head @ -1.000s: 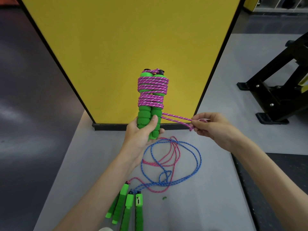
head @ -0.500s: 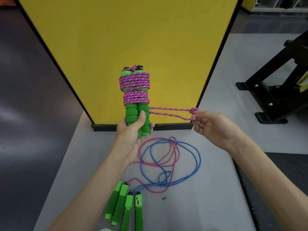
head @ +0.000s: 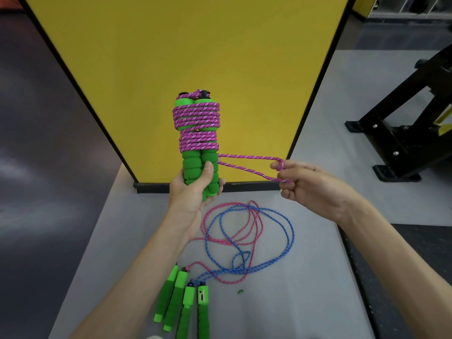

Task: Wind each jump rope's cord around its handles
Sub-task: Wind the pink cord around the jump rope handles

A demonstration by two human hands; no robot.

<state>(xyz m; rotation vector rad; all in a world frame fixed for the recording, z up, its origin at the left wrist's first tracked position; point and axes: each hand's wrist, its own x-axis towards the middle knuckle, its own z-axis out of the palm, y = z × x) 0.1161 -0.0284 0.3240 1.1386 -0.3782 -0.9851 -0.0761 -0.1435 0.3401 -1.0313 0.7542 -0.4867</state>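
Purple cord [head: 249, 157] nearly wound.
My left hand [head: 193, 189] grips the upright handles [head: 199, 165] low; my right hand [head: 308, 187] pinches the cord's end loop, taut beside them. Next, I judge: wrap it round and tuck it.

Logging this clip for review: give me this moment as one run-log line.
left hand: grips green handles | right hand: pinches purple cord loop | winding: partly done | loose: pink cord, blue cord

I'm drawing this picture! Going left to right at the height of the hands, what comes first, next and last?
green handles wound with purple cord → purple loop stretched sideways → right hand pinching that loop → black frame
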